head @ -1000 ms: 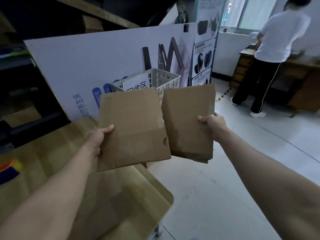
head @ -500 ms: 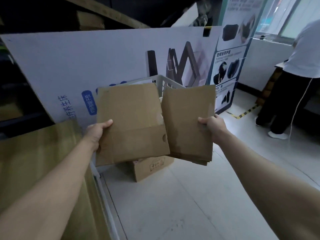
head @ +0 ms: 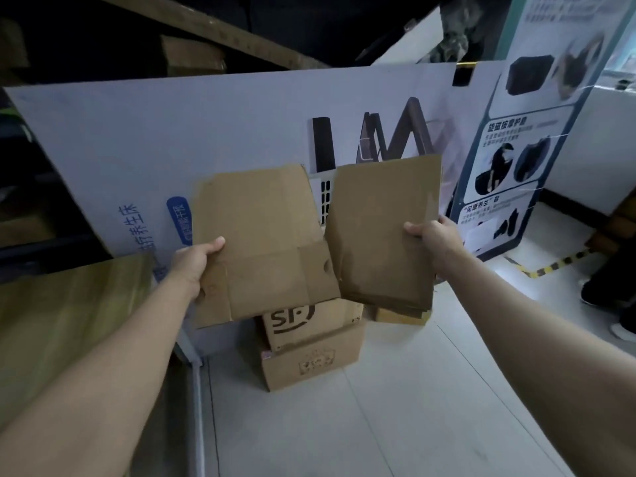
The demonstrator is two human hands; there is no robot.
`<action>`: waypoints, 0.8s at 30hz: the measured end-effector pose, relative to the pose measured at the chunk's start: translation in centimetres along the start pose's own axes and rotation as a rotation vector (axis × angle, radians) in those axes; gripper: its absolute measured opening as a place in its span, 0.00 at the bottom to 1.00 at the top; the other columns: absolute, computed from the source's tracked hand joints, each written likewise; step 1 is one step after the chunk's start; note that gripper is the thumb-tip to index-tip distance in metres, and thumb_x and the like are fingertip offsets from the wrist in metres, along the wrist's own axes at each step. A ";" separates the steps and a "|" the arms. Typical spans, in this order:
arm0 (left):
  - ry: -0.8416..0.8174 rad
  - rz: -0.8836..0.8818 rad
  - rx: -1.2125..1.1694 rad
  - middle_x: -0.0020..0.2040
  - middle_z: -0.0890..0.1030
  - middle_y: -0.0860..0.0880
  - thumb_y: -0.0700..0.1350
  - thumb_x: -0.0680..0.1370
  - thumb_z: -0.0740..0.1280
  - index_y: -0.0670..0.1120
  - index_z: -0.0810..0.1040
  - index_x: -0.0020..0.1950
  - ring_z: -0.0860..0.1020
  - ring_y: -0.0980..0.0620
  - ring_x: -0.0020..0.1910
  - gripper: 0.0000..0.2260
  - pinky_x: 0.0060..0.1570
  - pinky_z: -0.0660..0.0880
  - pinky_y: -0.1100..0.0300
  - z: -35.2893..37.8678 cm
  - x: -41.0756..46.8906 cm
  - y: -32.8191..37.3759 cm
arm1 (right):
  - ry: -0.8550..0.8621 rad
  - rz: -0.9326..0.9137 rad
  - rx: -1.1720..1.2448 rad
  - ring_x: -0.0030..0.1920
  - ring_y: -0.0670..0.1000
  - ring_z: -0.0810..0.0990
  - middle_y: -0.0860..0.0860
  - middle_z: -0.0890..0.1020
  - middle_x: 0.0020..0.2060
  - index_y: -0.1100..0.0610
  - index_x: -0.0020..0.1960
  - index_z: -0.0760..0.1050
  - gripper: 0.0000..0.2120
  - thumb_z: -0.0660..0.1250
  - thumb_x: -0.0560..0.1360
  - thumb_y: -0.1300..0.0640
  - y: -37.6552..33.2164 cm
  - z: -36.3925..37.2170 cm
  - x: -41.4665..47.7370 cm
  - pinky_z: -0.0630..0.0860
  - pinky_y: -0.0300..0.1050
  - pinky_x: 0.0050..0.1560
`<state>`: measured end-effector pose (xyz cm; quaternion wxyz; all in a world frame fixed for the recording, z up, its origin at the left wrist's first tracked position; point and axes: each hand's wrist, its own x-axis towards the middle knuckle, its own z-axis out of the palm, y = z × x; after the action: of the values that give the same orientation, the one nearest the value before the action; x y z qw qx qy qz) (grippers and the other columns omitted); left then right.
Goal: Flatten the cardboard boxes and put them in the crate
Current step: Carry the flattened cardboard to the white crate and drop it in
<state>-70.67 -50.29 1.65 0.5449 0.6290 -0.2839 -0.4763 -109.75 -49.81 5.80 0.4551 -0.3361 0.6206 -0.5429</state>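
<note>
My left hand (head: pixel 194 261) grips the left edge of a flattened brown cardboard box (head: pixel 265 242), thumb on its front face. My right hand (head: pixel 432 235) grips the right edge of a second flattened box (head: pixel 382 232), which looks like a stack of several layers. Both are held upright, side by side, at chest height. Between them shows a strip of the white slatted crate (head: pixel 325 197), mostly hidden behind the cardboard. Under the crate stand two brown cartons (head: pixel 309 352), the upper one printed "SF".
A large white printed board (head: pixel 137 160) leans behind the crate. A wooden table (head: pixel 62 321) is at my left. A standing banner (head: pixel 516 139) is at the right, with yellow-black floor tape (head: pixel 550 266) and a person's dark shoes (head: pixel 609 290) beyond. Pale tiled floor (head: pixel 378 425) lies ahead.
The view has moved closer to the crate and turned left. The table slid to the left edge, the cartons under the crate came into sight, and the standing person almost left the frame.
</note>
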 end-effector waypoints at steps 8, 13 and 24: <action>0.035 -0.053 -0.014 0.48 0.83 0.46 0.48 0.67 0.76 0.45 0.81 0.53 0.81 0.45 0.46 0.17 0.41 0.77 0.53 7.6 6.5 2.6 | -0.080 -0.094 -0.020 0.42 0.51 0.81 0.51 0.81 0.44 0.56 0.55 0.73 0.14 0.70 0.72 0.64 -4.8 0.8 11.5 0.76 0.44 0.33; 0.174 -0.094 -0.044 0.52 0.82 0.45 0.48 0.68 0.76 0.44 0.79 0.58 0.81 0.44 0.48 0.21 0.47 0.78 0.50 11.1 10.1 3.7 | -0.122 -0.134 -0.082 0.44 0.53 0.81 0.52 0.81 0.46 0.57 0.56 0.74 0.15 0.71 0.71 0.64 -6.6 2.2 20.0 0.79 0.48 0.42; 0.503 -0.193 -0.227 0.57 0.79 0.47 0.50 0.74 0.70 0.45 0.75 0.63 0.77 0.45 0.51 0.19 0.47 0.72 0.51 20.4 13.3 1.3 | -0.408 -0.198 -0.240 0.41 0.49 0.81 0.47 0.81 0.43 0.53 0.58 0.73 0.17 0.72 0.71 0.61 -11.0 4.8 36.0 0.76 0.39 0.31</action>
<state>-83.85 -70.66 0.01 0.6174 0.6862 -0.0238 -0.3839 -119.05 -86.39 9.37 0.4724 -0.5496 0.5401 -0.4280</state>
